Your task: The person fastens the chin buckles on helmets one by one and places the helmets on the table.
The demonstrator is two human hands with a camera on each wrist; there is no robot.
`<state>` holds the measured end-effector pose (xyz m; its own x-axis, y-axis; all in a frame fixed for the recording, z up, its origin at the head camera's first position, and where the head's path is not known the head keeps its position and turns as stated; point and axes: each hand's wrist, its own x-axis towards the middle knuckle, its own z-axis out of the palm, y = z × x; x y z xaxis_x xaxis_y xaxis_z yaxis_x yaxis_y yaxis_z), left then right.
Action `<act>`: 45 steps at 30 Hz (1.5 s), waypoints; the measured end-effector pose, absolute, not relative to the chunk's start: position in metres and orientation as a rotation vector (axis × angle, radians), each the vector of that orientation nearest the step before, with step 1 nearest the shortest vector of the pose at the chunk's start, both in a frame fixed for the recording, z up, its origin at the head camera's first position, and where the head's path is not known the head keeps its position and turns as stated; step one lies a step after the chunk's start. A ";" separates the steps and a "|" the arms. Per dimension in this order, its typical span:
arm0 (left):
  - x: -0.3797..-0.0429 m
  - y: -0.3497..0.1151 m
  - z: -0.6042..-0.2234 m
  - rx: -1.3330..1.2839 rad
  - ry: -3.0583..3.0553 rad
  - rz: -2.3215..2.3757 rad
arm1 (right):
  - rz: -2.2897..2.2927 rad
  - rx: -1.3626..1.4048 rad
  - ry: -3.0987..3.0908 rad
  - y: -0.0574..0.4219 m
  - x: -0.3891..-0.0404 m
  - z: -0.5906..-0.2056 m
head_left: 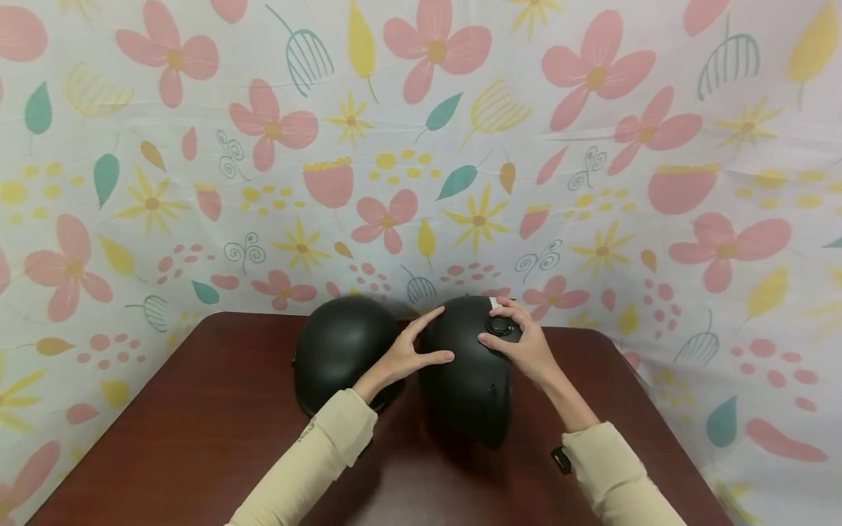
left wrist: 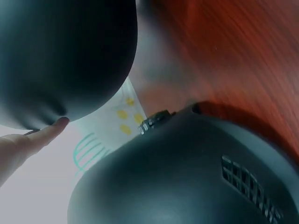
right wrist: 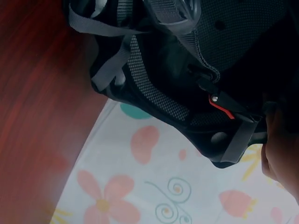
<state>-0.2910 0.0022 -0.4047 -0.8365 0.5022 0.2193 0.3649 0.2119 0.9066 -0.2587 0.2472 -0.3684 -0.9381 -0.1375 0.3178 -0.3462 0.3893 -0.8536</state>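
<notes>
On the table, a black helmet (head_left: 460, 372) is tipped on its side with its opening toward the right. My left hand (head_left: 403, 358) rests on its shell with thumb and index finger spread; one fingertip touches the smooth shell in the left wrist view. My right hand (head_left: 529, 351) grips the helmet's edge, around a round black fitting (head_left: 500, 326). The right wrist view looks into the opening: grey straps (right wrist: 110, 67), mesh padding (right wrist: 154, 93) and a buckle with a red lever (right wrist: 220, 107). Most of the right hand's fingers are hidden there.
A second black helmet (head_left: 342, 351) stands dome up just left, partly behind my left forearm; its slotted vent (left wrist: 247, 184) shows in the left wrist view. The dark red table (head_left: 191, 431) ends at a floral cloth backdrop (head_left: 421, 146).
</notes>
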 end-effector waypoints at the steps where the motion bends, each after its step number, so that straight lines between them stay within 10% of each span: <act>1: -0.292 0.000 -0.404 0.843 2.354 1.698 | 1.574 0.437 -2.440 0.245 -0.260 -0.369; 45: -0.299 -0.012 -0.390 0.822 2.505 1.499 | 1.913 0.288 -2.350 0.246 -0.267 -0.387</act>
